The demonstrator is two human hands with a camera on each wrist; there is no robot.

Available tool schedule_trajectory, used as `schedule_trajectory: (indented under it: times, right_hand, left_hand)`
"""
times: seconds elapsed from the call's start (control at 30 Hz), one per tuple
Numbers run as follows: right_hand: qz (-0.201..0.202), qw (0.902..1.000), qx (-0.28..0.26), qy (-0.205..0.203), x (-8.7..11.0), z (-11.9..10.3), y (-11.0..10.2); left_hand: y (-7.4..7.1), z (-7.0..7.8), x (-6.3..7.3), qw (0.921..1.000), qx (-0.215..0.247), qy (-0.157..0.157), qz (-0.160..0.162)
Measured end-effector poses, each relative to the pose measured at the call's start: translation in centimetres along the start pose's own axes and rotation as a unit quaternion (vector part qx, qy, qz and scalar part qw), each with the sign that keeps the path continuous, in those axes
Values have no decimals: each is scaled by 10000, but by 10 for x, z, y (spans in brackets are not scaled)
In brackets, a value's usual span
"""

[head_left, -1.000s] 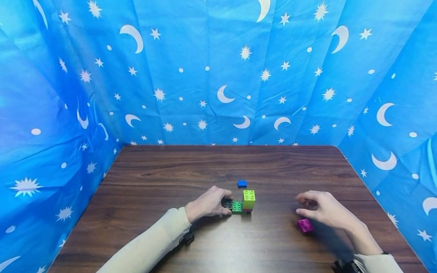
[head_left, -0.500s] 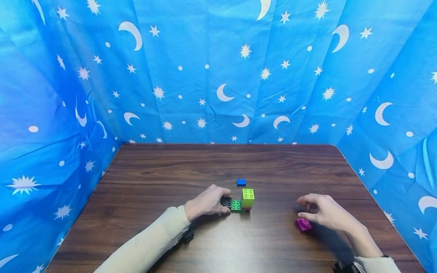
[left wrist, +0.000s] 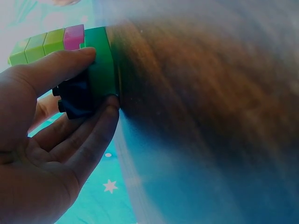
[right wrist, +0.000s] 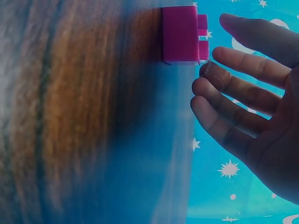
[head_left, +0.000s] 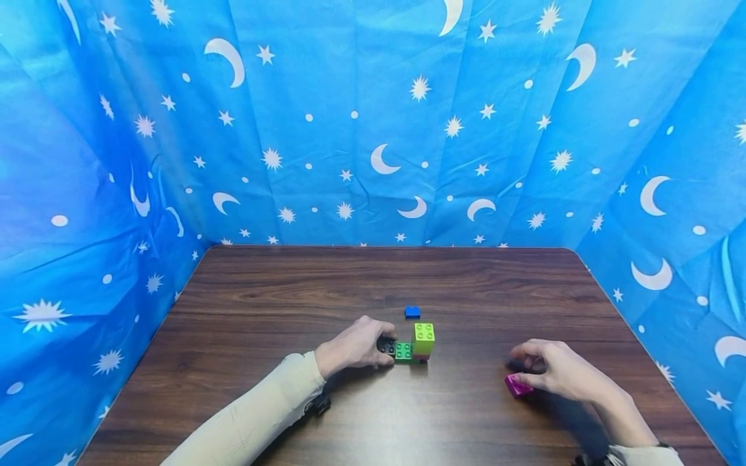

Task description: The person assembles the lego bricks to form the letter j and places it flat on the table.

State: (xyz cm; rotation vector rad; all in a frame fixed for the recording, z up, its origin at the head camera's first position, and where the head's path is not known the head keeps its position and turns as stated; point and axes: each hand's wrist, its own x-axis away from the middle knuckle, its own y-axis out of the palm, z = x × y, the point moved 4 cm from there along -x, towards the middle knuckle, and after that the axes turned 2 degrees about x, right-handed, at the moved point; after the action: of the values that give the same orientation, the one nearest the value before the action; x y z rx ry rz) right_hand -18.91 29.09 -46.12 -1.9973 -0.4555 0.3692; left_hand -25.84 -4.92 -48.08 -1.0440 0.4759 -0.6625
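Note:
My left hand (head_left: 358, 343) grips the left end of a toy brick build on the table. Thumb and fingers lie on either side of its green base (left wrist: 103, 65) and a black brick (left wrist: 77, 98). At the build's right end rises a stack of lime bricks (head_left: 423, 340) over a pink brick (left wrist: 74, 37). On the right, a loose magenta brick (right wrist: 180, 35) rests studs up. Just above it hovers my right hand (head_left: 559, 369), thumb and fingers spread and slightly bent. In the right wrist view a gap shows between the fingertips and the studs.
A small blue brick (head_left: 412, 313) lies behind the lime stack. The dark wooden table (head_left: 291, 278) ends at a blue curtain (head_left: 326, 194) with moons and stars, which encloses the back and both sides.
My right hand has come down toward the magenta brick, its thumb now overlapping the brick in the head view. My left hand and the build stay in place.

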Motion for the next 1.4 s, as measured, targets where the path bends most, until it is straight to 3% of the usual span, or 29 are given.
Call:
schedule_trajectory:
  times: [0.77,1.23,1.4]
  right_hand:
    - [-60,9983,-463,-356,8,6,9]
    - [-575,9954,-757,79,8,10,12]
    - [-565,9963,-650,-18,7,9,12]
  left_hand:
    - [-1,2,1,10000,14,37,37]
    - [1,1,0,10000,-10,-5,7]
    - [0,1,0,10000,-3,-32,12]
